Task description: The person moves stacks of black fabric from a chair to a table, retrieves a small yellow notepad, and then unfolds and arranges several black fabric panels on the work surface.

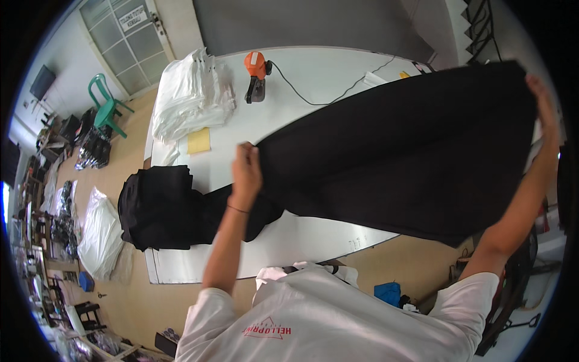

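Observation:
A wide piece of black fabric [392, 151] is stretched out above the white table [319, 247]. My left hand [246, 172] grips its left edge, fingers closed around the cloth. At the far right my right hand [540, 99] holds the opposite edge, arm extended. Whether the cloth is a garment cannot be made out. Left of my left hand lies a stack of folded black fabric [160, 208], and more black cloth runs from it beneath my left wrist toward the stretched piece.
Toward the table's back left stands a pile of white plastic bags [192, 96], beside a yellow sheet [198, 141]. An orange heat-gun-like tool [256, 66] with a black cord stands at the back. A green chair [108, 108] and a white bundle [101, 235] are on the floor at left.

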Available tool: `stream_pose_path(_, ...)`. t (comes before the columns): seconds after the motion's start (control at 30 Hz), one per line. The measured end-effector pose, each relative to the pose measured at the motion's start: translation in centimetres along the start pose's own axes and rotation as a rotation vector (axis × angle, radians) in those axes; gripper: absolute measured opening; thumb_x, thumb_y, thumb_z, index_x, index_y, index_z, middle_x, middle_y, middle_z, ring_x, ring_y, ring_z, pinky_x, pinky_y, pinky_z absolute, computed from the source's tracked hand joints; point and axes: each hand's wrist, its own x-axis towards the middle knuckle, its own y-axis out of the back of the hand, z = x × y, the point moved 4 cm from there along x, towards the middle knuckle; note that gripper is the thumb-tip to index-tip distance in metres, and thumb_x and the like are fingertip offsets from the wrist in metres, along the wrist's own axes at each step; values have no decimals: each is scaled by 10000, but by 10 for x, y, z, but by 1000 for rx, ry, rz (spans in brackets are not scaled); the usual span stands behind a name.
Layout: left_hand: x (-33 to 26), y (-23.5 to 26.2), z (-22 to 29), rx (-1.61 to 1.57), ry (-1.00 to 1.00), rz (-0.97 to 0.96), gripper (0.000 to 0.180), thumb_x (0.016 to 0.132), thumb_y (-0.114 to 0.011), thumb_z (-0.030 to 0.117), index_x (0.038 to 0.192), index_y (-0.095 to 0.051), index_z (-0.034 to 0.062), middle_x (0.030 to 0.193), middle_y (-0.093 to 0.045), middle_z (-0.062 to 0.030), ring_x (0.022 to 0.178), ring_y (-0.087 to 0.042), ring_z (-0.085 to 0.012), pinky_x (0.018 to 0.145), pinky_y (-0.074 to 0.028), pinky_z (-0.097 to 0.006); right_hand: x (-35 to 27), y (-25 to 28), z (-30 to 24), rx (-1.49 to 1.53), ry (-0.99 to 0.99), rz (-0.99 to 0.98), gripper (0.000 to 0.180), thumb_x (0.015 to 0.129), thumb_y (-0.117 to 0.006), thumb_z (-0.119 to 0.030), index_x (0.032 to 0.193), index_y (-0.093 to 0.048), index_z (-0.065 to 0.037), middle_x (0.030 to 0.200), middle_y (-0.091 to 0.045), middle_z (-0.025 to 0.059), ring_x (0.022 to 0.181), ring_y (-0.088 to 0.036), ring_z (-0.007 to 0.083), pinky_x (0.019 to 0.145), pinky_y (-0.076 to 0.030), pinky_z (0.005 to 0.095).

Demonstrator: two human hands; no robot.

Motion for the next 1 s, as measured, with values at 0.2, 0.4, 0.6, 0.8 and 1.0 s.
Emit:
stream_pose_path(0.2,86,67,-6,526,-186,-466,216,828,-708,187,878,-623,-6,853,-640,-186,810,-616,-388,705,-475,-422,-138,-266,47,818,-321,-859,258,891,-652,-405,1045,-575,-213,978,-551,-49,728,-563,88,556,-377,211)
stream_pose_path(0.4,69,86,73,631,-164,-123,131,792,-625,-6,920,-647,-17,900,-612,-165,902,-589,-361,801,-456,-405,-210,-313,67,1303,-409,-631,323,983,-559,-243,1141,-520,36,1068,-553,99,991,-585,177,918,-474,293)
stream_pose_path(0.6,-69,62,57,794,25,-13,323,645,-628,-56,902,-732,108,1065,-546,-99,1077,-496,-292,973,-372,-399,-318,-356,132,1361,-522,-663,174,947,-529,-90,1073,-600,6,1090,-600,64,1061,-555,146,970,-422,285)
stream_pose_path(0.8,-190,6,-25,743,336,-110,329,706,-622,-30,954,-746,146,1214,-527,-136,1156,-459,-331,1018,-359,-422,-447,-432,204,1295,-856,-661,165,934,-496,-130,958,-624,-27,1030,-624,74,1002,-576,156,922,-451,293)
stream_pose_path(1.0,-223,-10,-57,840,460,-117,549,777,-653,99,1309,-518,114,1353,-424,-220,1220,-418,-420,1038,-341,-485,-481,-457,220,342,-930,-610,347,842,-682,-252,1064,-628,10,1082,-642,150,912,-625,236,828,-474,344)
